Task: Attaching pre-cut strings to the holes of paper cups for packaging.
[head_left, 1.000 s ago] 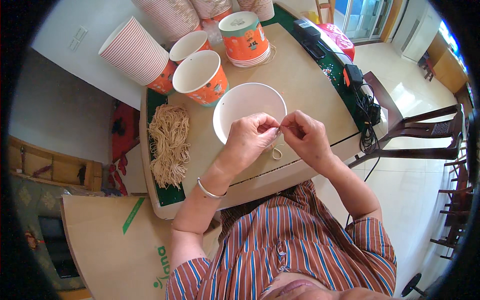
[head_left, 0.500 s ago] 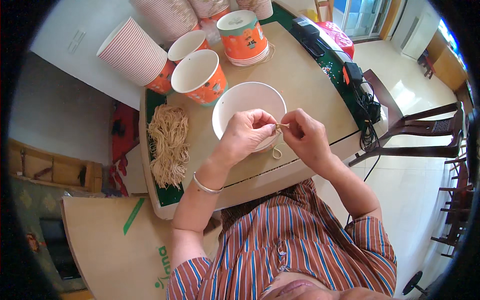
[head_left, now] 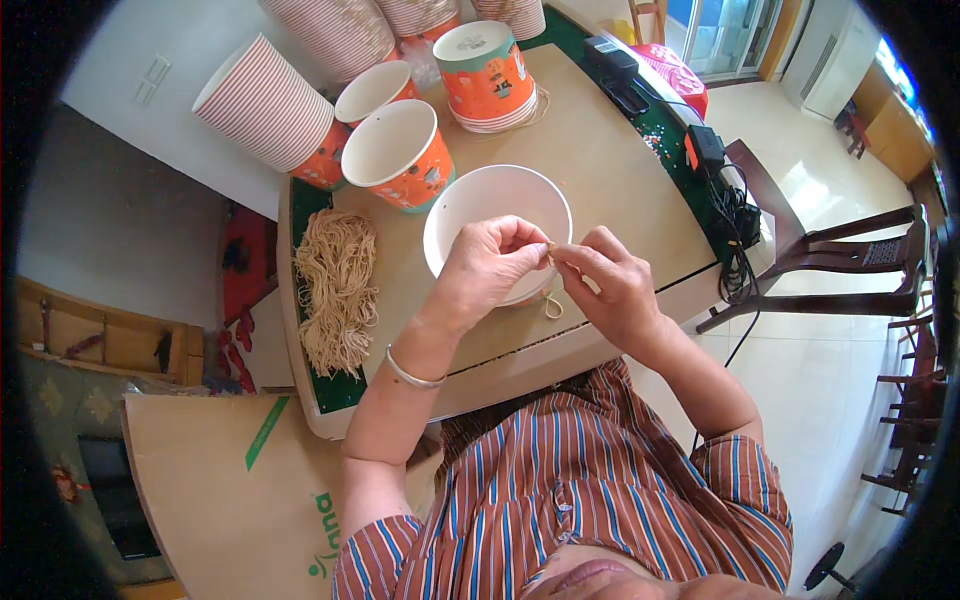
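"Eyes on the middle of the table (head_left: 625,150): the left hand (head_left: 492,262) has thumb and forefinger closed in a tight pinch, other fingers curled in."

"And what's in that pinch?"

"A beige cord (head_left: 550,248), just a scrap showing at the tips. A small loop of it dangles lower down (head_left: 553,307), by the near side of a white-lined paper bucket (head_left: 470,205)."

"Now the right hand (head_left: 612,285)! Forefinger stretched right up to the left fingertips, thumb close under it, the rest loosely bent."

"Has it got hold of the cord?"

"Can't tell, too small to make out. Both hands are over the bucket's near rim, though, fingertips meeting."

"Over to the left, then: a thick skein of beige cotton cord (head_left: 336,290) lies along the table edge."

"Behind it, an orange-printed paper bucket (head_left: 400,160) stands mouth up, and further back an upside-down bucket (head_left: 487,75) has loose cord at its base."

"Far left, a nested stack of buckets (head_left: 272,110) leans outward."

"And out on the right edge, a black power adapter (head_left: 706,148) sits above bundled black cables (head_left: 738,265), near a dark wooden chair (head_left: 850,258)."
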Demonstrator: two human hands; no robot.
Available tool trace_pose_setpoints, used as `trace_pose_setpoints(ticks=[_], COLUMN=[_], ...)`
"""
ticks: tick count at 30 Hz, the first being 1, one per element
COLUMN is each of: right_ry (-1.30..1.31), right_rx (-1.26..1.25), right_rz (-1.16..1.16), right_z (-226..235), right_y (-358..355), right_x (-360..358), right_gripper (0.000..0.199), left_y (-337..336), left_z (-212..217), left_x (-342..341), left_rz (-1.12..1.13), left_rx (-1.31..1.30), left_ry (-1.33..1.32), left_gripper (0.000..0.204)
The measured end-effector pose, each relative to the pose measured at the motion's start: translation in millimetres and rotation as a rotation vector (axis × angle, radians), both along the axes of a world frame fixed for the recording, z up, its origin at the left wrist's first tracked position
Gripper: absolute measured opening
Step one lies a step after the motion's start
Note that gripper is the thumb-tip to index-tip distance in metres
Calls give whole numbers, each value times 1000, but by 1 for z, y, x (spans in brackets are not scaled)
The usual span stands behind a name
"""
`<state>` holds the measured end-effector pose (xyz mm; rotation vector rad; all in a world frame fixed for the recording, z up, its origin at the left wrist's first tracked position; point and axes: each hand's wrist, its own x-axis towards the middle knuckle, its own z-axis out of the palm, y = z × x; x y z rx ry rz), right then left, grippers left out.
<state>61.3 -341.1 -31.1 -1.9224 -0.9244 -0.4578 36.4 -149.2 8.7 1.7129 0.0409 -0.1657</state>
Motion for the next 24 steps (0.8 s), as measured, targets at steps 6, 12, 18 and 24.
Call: trace_pose_setpoints(ticks=[6, 12, 18, 24], right_ry=[87, 403, 701, 818], right_rx=[39, 113, 261, 300], right_rz=[-7, 28, 132, 170], right_z=[-1, 0, -3, -2], right_y=[0, 2, 2, 3], right_x=[-2, 0, 5, 5], right_gripper=[15, 13, 11, 8], left_y=[1, 2, -1, 0], left_z=[-2, -5, 0, -5], left_x=[1, 0, -3, -3], left_rz=[-15, -42, -58, -49], left_rx=[-77, -54, -9, 23], left_ry=[21, -28, -68, -106], left_gripper=[9, 9, 7, 7])
